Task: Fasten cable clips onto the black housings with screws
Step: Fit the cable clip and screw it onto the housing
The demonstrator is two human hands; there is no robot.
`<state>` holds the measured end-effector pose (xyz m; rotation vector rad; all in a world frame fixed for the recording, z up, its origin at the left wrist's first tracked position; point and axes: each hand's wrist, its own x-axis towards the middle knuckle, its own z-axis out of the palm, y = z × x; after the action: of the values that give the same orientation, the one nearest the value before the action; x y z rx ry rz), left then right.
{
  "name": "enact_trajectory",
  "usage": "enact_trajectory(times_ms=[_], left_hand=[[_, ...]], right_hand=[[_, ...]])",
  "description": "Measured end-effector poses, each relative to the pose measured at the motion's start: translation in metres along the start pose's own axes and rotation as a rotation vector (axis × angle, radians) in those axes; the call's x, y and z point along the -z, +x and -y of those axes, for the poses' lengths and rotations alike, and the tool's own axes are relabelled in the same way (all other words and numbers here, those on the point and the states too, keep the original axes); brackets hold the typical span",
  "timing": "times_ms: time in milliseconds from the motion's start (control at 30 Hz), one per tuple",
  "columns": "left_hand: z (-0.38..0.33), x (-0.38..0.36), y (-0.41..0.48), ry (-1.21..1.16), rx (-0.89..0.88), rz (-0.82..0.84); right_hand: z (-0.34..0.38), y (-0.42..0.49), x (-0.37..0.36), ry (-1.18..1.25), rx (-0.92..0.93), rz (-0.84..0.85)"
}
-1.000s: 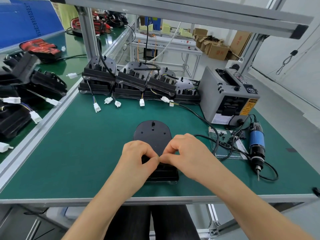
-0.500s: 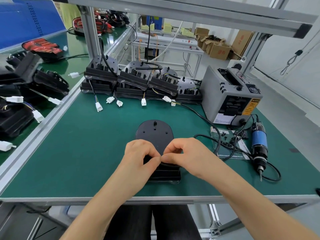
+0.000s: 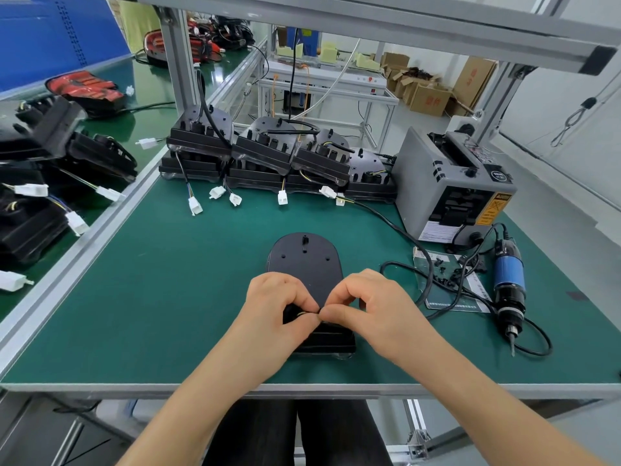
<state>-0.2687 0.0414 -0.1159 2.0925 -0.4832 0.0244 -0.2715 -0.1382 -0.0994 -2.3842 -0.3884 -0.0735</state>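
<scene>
A black housing (image 3: 304, 260) lies flat on the green mat (image 3: 168, 297) near the front edge. My left hand (image 3: 275, 307) and my right hand (image 3: 369, 304) meet over its near half, fingertips together. Both pinch a small black part with a thin yellowish wire at the point where the thumbs touch; the part itself is mostly hidden by my fingers. An electric screwdriver (image 3: 507, 284) with a blue band lies on the mat to the right. Small black screws and clips (image 3: 447, 277) are scattered on a sheet beside it.
Several finished black housings (image 3: 268, 156) with white connectors stand in a row at the back. A grey tape dispenser (image 3: 450, 190) sits at the back right, its black cable (image 3: 403, 230) looping across the mat. More housings (image 3: 50, 183) lie on the left bench.
Both hands stay pinched together over the housing's near half; fingers shifted slightly. The view moved a little.
</scene>
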Motion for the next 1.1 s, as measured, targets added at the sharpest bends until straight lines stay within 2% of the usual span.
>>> enact_trajectory(times_ms=[367, 633, 833, 1100], left_hand=[[0.005, 0.005, -0.004, -0.031, -0.005, -0.007], [0.009, 0.008, -0.004, -0.011, -0.022, 0.041], [0.004, 0.013, 0.000, 0.037, -0.052, 0.080], [-0.001, 0.017, 0.004, 0.110, -0.035, 0.095]], right_hand=[[0.005, -0.009, 0.000, -0.137, 0.180, -0.063], [0.001, -0.013, -0.004, -0.102, 0.109, -0.088], [0.002, -0.007, -0.002, 0.016, -0.095, 0.031], [0.004, 0.032, 0.021, 0.012, -0.271, 0.399]])
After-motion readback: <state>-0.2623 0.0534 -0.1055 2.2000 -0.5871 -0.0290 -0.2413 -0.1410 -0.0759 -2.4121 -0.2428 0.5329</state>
